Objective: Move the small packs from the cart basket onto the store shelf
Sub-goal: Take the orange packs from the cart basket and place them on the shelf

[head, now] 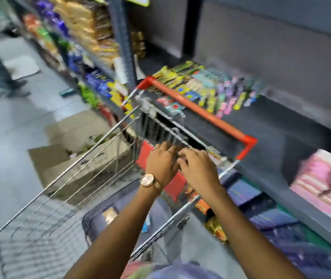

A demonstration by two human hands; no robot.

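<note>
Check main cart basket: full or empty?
Nearly empty: floor shows through the wire basket; only a dark inner basket near the arms. Blurred, contents unclear.

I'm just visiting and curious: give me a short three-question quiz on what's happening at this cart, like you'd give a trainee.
1. True or false: both hands are at the back end of the wire cart, near its red handle.
2. Which wrist wears the watch? A) left B) right C) neither
3. Fill in: the small colourful packs already lie on the ___ beyond the handle.

Key: 1. True: the left hand and right hand are side by side there; blur hides what they grip. 2. A. 3. shelf.
</note>
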